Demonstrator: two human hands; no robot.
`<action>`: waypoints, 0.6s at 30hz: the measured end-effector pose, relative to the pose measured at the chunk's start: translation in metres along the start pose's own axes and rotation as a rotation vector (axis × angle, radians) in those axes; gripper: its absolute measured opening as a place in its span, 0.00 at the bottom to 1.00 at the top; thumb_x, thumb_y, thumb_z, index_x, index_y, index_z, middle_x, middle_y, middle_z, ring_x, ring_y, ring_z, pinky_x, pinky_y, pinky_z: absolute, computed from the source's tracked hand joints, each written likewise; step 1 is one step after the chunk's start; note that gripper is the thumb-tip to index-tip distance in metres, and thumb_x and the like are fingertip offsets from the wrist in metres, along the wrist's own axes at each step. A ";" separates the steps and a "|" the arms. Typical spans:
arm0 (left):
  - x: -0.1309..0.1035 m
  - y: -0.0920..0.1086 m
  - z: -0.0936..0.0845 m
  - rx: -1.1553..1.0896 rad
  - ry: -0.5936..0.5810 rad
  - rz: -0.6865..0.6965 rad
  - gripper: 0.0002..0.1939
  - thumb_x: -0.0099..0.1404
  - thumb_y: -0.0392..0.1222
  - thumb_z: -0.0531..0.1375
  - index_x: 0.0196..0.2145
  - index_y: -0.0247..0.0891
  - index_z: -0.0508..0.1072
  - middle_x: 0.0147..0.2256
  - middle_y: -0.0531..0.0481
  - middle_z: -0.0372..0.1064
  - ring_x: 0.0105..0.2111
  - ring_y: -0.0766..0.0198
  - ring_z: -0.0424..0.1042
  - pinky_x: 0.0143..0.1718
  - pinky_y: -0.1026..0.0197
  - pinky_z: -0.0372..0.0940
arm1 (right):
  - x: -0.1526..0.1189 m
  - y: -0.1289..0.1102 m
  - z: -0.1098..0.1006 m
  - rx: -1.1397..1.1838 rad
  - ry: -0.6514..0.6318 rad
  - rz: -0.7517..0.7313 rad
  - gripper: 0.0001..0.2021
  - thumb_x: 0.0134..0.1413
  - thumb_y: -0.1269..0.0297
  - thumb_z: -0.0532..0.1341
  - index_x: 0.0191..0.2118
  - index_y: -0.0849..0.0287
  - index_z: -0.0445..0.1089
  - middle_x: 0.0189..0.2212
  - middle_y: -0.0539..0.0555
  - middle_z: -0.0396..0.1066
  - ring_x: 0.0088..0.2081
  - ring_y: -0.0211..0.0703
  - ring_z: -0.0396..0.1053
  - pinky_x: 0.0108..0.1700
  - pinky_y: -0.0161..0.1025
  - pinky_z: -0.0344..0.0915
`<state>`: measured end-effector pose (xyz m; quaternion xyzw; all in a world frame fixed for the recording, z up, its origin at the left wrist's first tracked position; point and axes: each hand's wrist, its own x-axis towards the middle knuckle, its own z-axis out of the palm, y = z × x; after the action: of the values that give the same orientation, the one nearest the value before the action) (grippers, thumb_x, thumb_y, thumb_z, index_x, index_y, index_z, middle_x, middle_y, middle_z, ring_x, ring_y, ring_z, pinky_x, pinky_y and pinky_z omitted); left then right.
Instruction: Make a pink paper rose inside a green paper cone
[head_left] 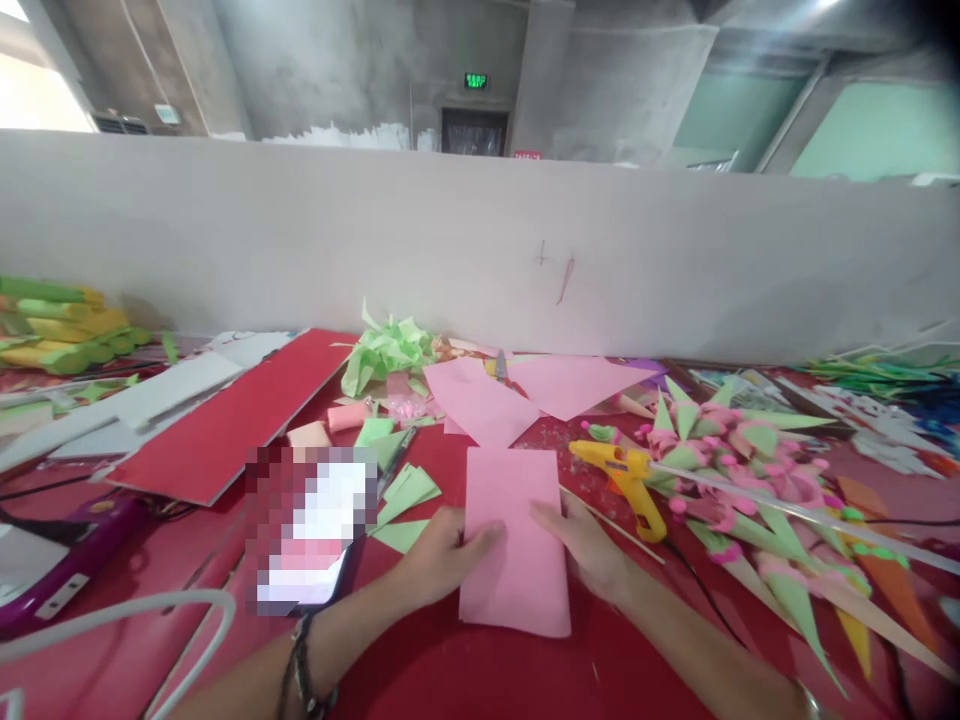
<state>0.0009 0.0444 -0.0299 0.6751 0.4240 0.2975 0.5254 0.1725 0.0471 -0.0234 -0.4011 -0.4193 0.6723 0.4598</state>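
A rectangular pink sheet (516, 585), with slightly uneven lower corners, is held in front of me above the red table. My left hand (444, 555) grips its left edge, thumb on the face and fingers behind. On the opposite edge my right hand (594, 550) has the same kind of hold; its fingers are hidden under the sheet. Beyond it lie larger pink sheets (480, 395), with a pointed tool with a yellow part (500, 367) on them. A yellow glue gun (634, 470) with a long clear stick rests right of the sheet, near a thin stick (622, 525).
A phone (319, 540), partly blurred out, lies left of my hands beside light green pieces (409, 495). A red board (247, 420) and crumpled green scraps (390, 350) are farther back. Pink and green cone shapes (750, 460) crowd the right side. A white partition (337, 240) closes the back.
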 end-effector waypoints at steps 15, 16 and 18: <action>-0.004 0.008 0.000 -0.068 -0.070 0.018 0.18 0.61 0.50 0.49 0.36 0.32 0.69 0.32 0.47 0.68 0.32 0.61 0.67 0.30 0.64 0.62 | -0.012 -0.002 -0.002 -0.137 -0.001 0.095 0.20 0.41 0.57 0.62 0.41 0.64 0.68 0.33 0.60 0.73 0.33 0.49 0.71 0.37 0.46 0.66; -0.005 0.009 0.000 -0.053 -0.063 0.006 0.18 0.61 0.50 0.49 0.35 0.32 0.68 0.31 0.47 0.68 0.32 0.62 0.67 0.30 0.64 0.62 | -0.012 -0.001 -0.003 -0.144 0.000 0.087 0.21 0.41 0.57 0.62 0.42 0.65 0.67 0.33 0.60 0.73 0.33 0.49 0.70 0.37 0.46 0.66; -0.005 0.010 -0.001 -0.023 -0.048 -0.015 0.18 0.61 0.50 0.48 0.33 0.32 0.68 0.30 0.48 0.68 0.30 0.63 0.66 0.27 0.66 0.61 | -0.011 0.000 -0.004 -0.160 0.001 0.079 0.21 0.41 0.57 0.62 0.42 0.64 0.67 0.33 0.59 0.73 0.34 0.49 0.70 0.37 0.45 0.66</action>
<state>0.0006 0.0395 -0.0203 0.6726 0.4129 0.2820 0.5455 0.1788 0.0370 -0.0233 -0.4530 -0.4552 0.6543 0.3994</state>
